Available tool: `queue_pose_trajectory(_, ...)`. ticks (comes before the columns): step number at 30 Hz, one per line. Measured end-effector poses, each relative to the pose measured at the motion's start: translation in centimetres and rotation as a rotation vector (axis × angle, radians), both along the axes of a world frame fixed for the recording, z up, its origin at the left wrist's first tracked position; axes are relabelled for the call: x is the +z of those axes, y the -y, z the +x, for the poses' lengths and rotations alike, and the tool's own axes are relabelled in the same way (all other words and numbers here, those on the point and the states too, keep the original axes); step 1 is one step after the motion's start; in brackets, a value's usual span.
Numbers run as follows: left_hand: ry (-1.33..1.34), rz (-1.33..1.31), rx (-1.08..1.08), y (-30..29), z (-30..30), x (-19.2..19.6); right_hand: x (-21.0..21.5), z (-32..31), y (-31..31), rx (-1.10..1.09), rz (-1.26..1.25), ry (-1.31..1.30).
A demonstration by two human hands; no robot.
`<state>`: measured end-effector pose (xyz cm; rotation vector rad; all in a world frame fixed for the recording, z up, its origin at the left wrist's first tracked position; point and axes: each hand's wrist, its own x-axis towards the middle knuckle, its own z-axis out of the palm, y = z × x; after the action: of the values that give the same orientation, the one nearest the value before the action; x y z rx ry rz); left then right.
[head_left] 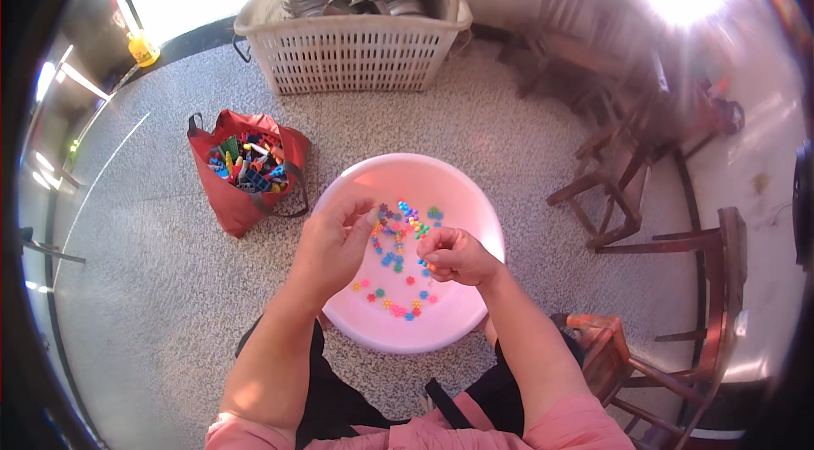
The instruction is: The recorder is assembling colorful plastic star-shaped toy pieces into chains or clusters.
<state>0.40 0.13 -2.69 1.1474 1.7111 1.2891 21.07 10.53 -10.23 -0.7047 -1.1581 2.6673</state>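
Observation:
A pink basin (415,169) stands on the floor before me, with small flower-shaped beads in several colours (397,311) scattered over its bottom. My right hand (458,257) is closed above the basin's right half. From its fingertips a short strand of colourful beads (409,214) runs up and to the left. My left hand (335,242) is over the left side of the basin, thumb and fingers pinched together. Whatever lies between those fingertips is too small to make out. A gap separates the two hands.
Left of the basin sits a red fabric bag (227,204) full of mixed toy pieces. Farther back stands a white plastic crate (352,56) of metal dishes. Wooden chairs and stools (606,196) line the right side, and a wooden seat (598,344) is close to my right leg.

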Motion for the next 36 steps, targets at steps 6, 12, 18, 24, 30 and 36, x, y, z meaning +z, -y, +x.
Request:
queue_pose_trajectory(6, 0.836, -0.167, -0.224, -0.2, 2.9, 1.8, 7.4, 0.3, 2.8, 0.014, -0.097, -0.459)
queue_pose_trajectory(12, 1.142, -0.052, -0.147, -1.5, 3.8, 1.7, 5.5, 0.1, 4.4, -0.113, -0.312, -0.536)
queue_pose_trajectory(18, 1.183, 0.084, 0.043, -2.8, 2.3, 1.6, 5.1, -2.5, 4.6, -0.168, -0.454, -0.547)
queue_pose_trajectory(24, 1.216, 0.212, 0.036, -3.1, 0.7, 2.6, 4.6, -2.2, 4.1, -0.070, -0.716, -0.690)
queue_pose_trajectory(30, 1.072, -0.008, -0.227, -2.4, 2.3, 2.5, 6.2, -1.3, 2.7, -0.271, -0.630, -0.585)
queue_pose_trajectory(36, 0.981, -0.087, -0.265, -1.9, 3.7, 2.3, 6.9, -0.4, 2.2, -0.454, -0.351, -0.350)
